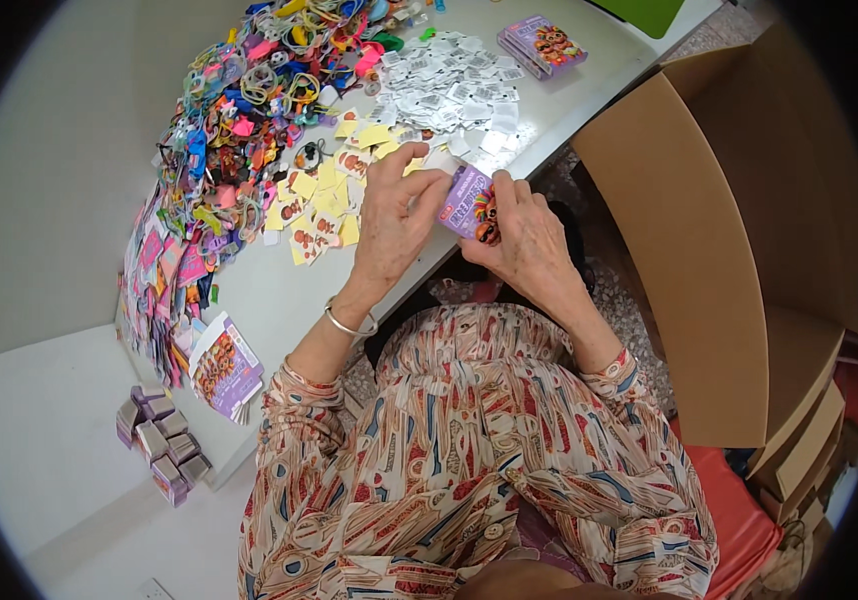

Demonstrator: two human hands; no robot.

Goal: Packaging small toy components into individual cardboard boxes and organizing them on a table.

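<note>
1. Box (461,212) in purple, bright cartoon figures on its front, and it sits right between the two hands at the near edge of the desk (267,292)!
2. Right hand (531,235) has it, a firm grip, thumb along the lower edge and fingers folded over the right side.
3. Left hand (396,218) is in close at the box's other side, thumb and forefinger bent toward its upper corner; whether they pinch anything, I can't tell. A bracelet (350,322) rings that wrist.
4. Just beyond the left hand, yellow and picture cards (319,205) lie scattered, and past them a heap of small white printed pieces (444,90).
5. Farther out, up and left of that hand, a huge jumble of coloured trinkets (249,95)!
6. Lower left of it, a stack of purple cartons (226,372).
7. Well beyond the right hand, more purple boxes (542,47); to its right, a big cardboard box (684,250), open.
</note>
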